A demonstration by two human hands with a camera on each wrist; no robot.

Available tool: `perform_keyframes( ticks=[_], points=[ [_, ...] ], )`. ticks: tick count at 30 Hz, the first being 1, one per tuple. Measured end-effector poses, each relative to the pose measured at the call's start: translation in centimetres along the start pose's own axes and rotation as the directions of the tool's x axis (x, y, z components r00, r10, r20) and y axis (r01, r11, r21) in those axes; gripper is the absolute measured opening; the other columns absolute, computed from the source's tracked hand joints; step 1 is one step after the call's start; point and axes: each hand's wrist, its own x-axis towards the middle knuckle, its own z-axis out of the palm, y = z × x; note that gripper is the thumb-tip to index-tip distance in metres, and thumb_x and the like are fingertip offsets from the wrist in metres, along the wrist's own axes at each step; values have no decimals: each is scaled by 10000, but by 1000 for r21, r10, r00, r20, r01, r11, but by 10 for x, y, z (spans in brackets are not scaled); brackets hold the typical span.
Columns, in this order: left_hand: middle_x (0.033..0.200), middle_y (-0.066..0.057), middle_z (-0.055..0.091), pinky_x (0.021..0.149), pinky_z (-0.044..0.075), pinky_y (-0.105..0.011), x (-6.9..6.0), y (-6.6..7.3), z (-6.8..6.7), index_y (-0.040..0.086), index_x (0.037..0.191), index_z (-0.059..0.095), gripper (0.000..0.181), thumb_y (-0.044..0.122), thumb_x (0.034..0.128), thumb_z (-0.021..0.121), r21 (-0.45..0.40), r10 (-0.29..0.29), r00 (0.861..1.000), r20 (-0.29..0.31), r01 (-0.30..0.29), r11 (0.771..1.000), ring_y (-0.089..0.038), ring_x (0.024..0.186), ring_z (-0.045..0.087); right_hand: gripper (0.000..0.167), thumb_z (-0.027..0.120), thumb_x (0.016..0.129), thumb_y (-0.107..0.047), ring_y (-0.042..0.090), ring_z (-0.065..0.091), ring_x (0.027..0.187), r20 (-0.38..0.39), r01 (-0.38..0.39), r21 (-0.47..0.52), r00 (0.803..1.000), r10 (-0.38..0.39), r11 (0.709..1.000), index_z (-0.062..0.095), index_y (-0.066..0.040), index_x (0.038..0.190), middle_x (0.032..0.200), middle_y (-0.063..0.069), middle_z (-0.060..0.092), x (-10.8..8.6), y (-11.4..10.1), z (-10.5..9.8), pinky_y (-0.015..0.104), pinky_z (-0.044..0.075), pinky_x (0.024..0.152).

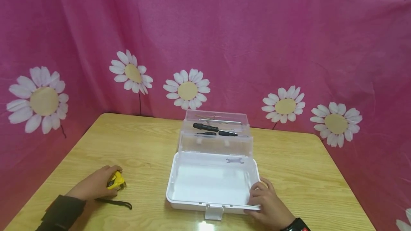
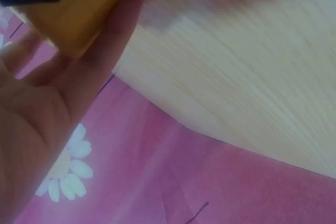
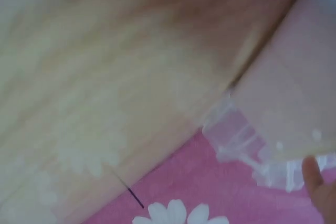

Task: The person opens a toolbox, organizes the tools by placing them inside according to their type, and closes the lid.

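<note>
On the left of the table, my left hand (image 1: 97, 183) grips a yellow tape measure (image 1: 117, 181) with a black wrist strap (image 1: 117, 202) trailing on the wood. The left wrist view shows the tape measure (image 2: 73, 19) between thumb and fingers, partly cut off. My right hand (image 1: 269, 202) holds the front right corner of an opened white toolbox (image 1: 189, 206), fingers over its rim. From the right wrist, a single finger (image 3: 312, 174) shows near the box wall (image 3: 289, 93). A wrench-shaped piece (image 1: 235, 160) appears at the box's back wall.
Behind the box's main compartment, a raised clear tray (image 1: 215, 145) carries a black-handled screwdriver (image 1: 205, 127) and several other slim tools. A latch (image 1: 214, 212) hangs at the box front. Pink flowered cloth (image 1: 224, 45) surrounds the wooden table (image 1: 144, 145) at the back and sides.
</note>
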Motion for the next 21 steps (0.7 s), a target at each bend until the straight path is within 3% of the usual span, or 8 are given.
perform_keyframes(
  ticks=[5, 10, 13, 15, 18, 21],
  points=[
    [1026, -151, 615, 787, 492, -459, 0, 2, 0, -15, 1175, 532, 674, 234, 631, 843, 8, -9, 1000, -14, 9, 1000, -291, 926, 597, 227, 833, 661, -319, 41, 492, 954, -42, -88, 102, 995, 93, 991, 637, -320, 776, 907, -196, 571, -5, 1, -13, 129, 322, 931],
    [1040, -160, 619, 810, 489, -478, 0, 2, 0, -24, 1170, 542, 665, 220, 629, 842, 12, -12, 1000, -20, 13, 1000, -314, 947, 600, 320, 813, 650, -13, 66, 536, 949, -185, -113, 174, 972, 145, 978, 685, -186, 887, 981, -42, 614, 0, 12, -23, 30, 359, 891],
    [1033, -154, 620, 809, 489, -472, 0, 1, -1, -26, 1167, 544, 664, 215, 626, 843, 18, -7, 1000, -28, 7, 1000, -304, 940, 599, 391, 793, 651, 48, 84, 549, 981, -203, -195, 152, 953, 224, 969, 684, -137, 977, 1038, -6, 620, 11, 21, -24, -15, 319, 915],
    [1033, -151, 620, 814, 489, -475, 0, 1, -1, -25, 1165, 546, 665, 216, 623, 846, 18, -7, 1000, -29, 7, 1000, -301, 942, 598, 414, 794, 670, 25, 119, 539, 1041, -186, -237, 126, 948, 258, 963, 674, -136, 1033, 1113, 12, 607, 19, 26, -22, -26, 280, 942],
    [1024, -141, 621, 807, 491, -472, 0, 1, -2, -25, 1156, 548, 656, 216, 624, 847, 17, 2, 1000, -23, -1, 1000, -295, 931, 596, 431, 809, 675, -20, 176, 512, 1109, -167, -212, 85, 960, 224, 974, 667, -142, 1063, 1190, 32, 585, 32, 31, -17, -12, 250, 979],
    [1022, -124, 622, 805, 490, -464, 1, 0, -2, -23, 1154, 552, 651, 221, 628, 848, 13, 5, 1000, -14, -4, 1000, -281, 928, 592, 393, 825, 660, -47, 178, 502, 1097, -163, -173, 28, 971, 175, 985, 684, -151, 1012, 1119, -4, 631, 40, 33, -12, 106, 379, 960]
  ],
)
